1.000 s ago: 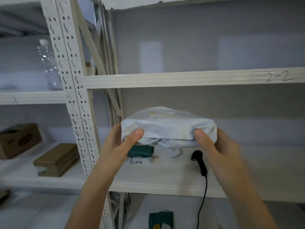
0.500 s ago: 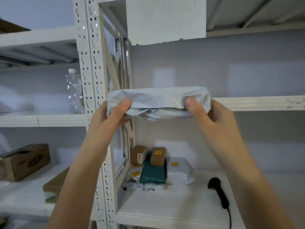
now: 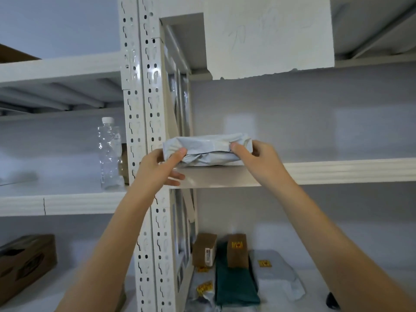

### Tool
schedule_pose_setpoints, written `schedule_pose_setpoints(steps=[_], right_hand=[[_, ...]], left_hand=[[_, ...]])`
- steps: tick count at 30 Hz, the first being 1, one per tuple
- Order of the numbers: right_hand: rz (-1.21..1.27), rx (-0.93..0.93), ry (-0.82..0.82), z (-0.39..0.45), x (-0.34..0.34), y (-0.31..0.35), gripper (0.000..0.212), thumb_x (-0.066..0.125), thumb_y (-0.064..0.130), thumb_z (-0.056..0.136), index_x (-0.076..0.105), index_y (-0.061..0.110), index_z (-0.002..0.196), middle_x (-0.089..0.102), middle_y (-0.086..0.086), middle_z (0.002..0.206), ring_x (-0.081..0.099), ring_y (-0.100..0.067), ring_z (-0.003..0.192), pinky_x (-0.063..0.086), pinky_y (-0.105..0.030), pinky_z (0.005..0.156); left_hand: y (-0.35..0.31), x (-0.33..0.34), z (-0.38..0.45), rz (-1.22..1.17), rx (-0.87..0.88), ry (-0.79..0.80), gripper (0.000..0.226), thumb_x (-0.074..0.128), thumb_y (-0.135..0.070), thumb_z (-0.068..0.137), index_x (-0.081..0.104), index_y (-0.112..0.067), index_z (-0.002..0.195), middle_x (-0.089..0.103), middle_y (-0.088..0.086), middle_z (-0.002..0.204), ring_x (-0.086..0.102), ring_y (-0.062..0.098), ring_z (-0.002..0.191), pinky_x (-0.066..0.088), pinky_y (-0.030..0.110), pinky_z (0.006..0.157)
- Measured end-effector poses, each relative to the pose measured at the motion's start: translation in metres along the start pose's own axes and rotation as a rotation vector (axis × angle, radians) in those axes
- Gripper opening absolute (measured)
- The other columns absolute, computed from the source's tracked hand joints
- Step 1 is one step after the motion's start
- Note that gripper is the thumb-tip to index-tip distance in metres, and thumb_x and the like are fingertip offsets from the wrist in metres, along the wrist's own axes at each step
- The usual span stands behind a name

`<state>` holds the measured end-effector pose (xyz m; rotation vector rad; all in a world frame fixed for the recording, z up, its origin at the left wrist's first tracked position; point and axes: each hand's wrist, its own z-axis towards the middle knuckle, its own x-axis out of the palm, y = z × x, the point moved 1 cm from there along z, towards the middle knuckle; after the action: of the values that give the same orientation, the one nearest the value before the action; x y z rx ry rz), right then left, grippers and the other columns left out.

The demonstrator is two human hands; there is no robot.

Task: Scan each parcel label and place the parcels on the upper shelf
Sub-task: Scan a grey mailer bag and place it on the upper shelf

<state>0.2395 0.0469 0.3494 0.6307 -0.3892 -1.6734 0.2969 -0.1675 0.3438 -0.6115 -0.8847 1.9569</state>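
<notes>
both hands hold a grey parcel (image 3: 208, 149) at the front edge of the upper shelf (image 3: 315, 171), hard against the left upright (image 3: 146, 131). the parcel's underside seems to rest on the shelf lip, though whether its full weight is down cannot be told. the left hand (image 3: 157, 167) has its grip clamped on the parcel's left end, thumb on the near face, the other fingers curled below the shelf edge. the right hand (image 3: 256, 156) has its grip clamped on the right end, thumb pressed into the crumpled plastic, fingers hidden behind the parcel. the wrapping is creased and folded along its lower side; no label shows from here.

on the lower shelf (image 3: 292, 298), well below, lie more parcels: two small brown boxes (image 3: 204, 249) standing upright with yellow stickers, a green bag (image 3: 234, 287) lying between them and a second grey bag (image 3: 276, 273) to the right, and a further grey bag with yellow stickers at the left. a black scanner (image 3: 332, 300) peeks out at the lower right, mostly hidden by the right forearm.

in the next bay to the left, a clear bottle (image 3: 109, 154) stands beside the upright, and a brown carton (image 3: 24, 264) sits on the shelf beneath.
</notes>
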Motion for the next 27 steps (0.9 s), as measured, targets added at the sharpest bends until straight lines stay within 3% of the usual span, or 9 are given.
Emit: schedule_pose_setpoints(steps=[4, 7, 11, 14, 17, 20, 23, 25, 27], right_hand=[[-0.087, -0.003, 0.039, 0.008, 0.02, -0.021, 0.035, 0.054, 0.053, 0.076, 0.054, 0.021, 0.064, 0.048, 0.012, 0.054, 0.043, -0.005, 0.054, 0.034, -0.028, 0.055], [-0.135, -0.009, 0.026, 0.014, 0.025, -0.028, 0.039, 0.053, 0.053, 0.078, 0.045, 0.019, 0.06, 0.043, 0.005, 0.056, 0.041, -0.013, 0.057, 0.031, -0.028, 0.055], [-0.285, 0.016, 0.06, 0.023, 0.027, -0.04, 0.042, 0.053, 0.05, 0.085, 0.041, 0.018, 0.061, 0.039, 0.003, 0.055, 0.038, -0.017, 0.063, 0.028, -0.026, 0.054], [-0.425, -0.014, 0.072, 0.031, 0.029, -0.047, 0.046, 0.051, 0.049, 0.088, 0.056, 0.004, 0.08, 0.045, 0.001, 0.057, 0.044, -0.011, 0.058, 0.036, -0.034, 0.097], [-0.513, -0.032, 0.03, 0.036, 0.032, -0.047, 0.045, 0.048, 0.049, 0.09, 0.054, 0.005, 0.084, 0.048, 0.004, 0.056, 0.048, -0.015, 0.06, 0.007, -0.039, 0.119], [-0.516, -0.08, 0.017, 0.03, 0.03, -0.044, 0.043, 0.048, 0.05, 0.09, 0.053, 0.007, 0.087, 0.057, 0.001, 0.068, 0.057, -0.023, 0.077, 0.005, -0.039, 0.12], [-0.405, -0.246, -0.077, 0.009, 0.015, -0.055, 0.043, 0.054, 0.041, 0.089, 0.058, 0.004, 0.11, 0.064, -0.009, 0.107, 0.055, -0.024, 0.104, 0.03, -0.031, 0.104], [-0.264, -0.4, -0.203, -0.016, -0.004, -0.071, 0.028, 0.054, 0.026, 0.088, 0.06, 0.005, 0.105, 0.062, -0.008, 0.104, 0.053, -0.018, 0.098, 0.04, -0.025, 0.083], [-0.201, -0.475, -0.247, -0.046, -0.022, -0.105, 0.016, 0.05, 0.014, 0.086, 0.061, 0.003, 0.089, 0.06, -0.008, 0.087, 0.052, -0.015, 0.083, 0.042, -0.023, 0.071]], left_hand=[[0.026, 0.0, 0.017, 0.059, 0.012, -0.018, 0.027, 0.069, -0.038, 0.081, 0.064, -0.018, 0.097, 0.067, -0.002, 0.085, 0.068, 0.008, 0.053, 0.054, 0.021, 0.045], [0.035, 0.004, 0.026, 0.144, 0.071, -0.113, 0.022, 0.072, -0.038, 0.079, 0.064, -0.02, 0.087, 0.064, -0.004, 0.073, 0.062, 0.005, 0.051, 0.051, 0.02, 0.042], [0.04, 0.013, 0.038, 0.295, 0.143, -0.236, 0.038, 0.074, -0.04, 0.076, 0.061, -0.014, 0.1, 0.063, 0.0, 0.085, 0.056, 0.008, 0.069, 0.051, 0.034, 0.059], [0.047, 0.021, 0.04, 0.453, 0.165, -0.35, 0.053, 0.074, -0.044, 0.074, 0.049, -0.016, 0.111, 0.06, 0.0, 0.104, 0.055, 0.013, 0.084, 0.038, 0.029, 0.063], [0.05, 0.026, 0.039, 0.473, 0.157, -0.384, 0.053, 0.072, -0.045, 0.075, 0.047, -0.017, 0.112, 0.06, 0.005, 0.111, 0.056, 0.016, 0.09, 0.039, 0.032, 0.067], [0.046, 0.031, 0.033, 0.554, 0.152, -0.451, 0.057, 0.07, -0.047, 0.077, 0.045, -0.015, 0.116, 0.056, 0.008, 0.116, 0.058, 0.021, 0.093, 0.039, 0.033, 0.068], [0.049, 0.041, 0.004, 0.514, 0.275, -0.67, 0.048, 0.058, -0.049, 0.083, 0.047, -0.013, 0.113, 0.057, 0.004, 0.108, 0.057, 0.016, 0.08, 0.035, 0.028, 0.064], [0.063, 0.061, -0.029, 0.412, 0.441, -0.699, 0.027, 0.049, -0.04, 0.09, 0.05, -0.015, 0.101, 0.055, -0.005, 0.086, 0.05, 0.004, 0.061, 0.034, 0.024, 0.055], [0.093, 0.093, -0.063, 0.471, 0.473, -0.527, 0.012, 0.045, -0.034, 0.092, 0.048, -0.022, 0.089, 0.047, -0.011, 0.068, 0.045, 0.001, 0.052, 0.032, 0.018, 0.049]])
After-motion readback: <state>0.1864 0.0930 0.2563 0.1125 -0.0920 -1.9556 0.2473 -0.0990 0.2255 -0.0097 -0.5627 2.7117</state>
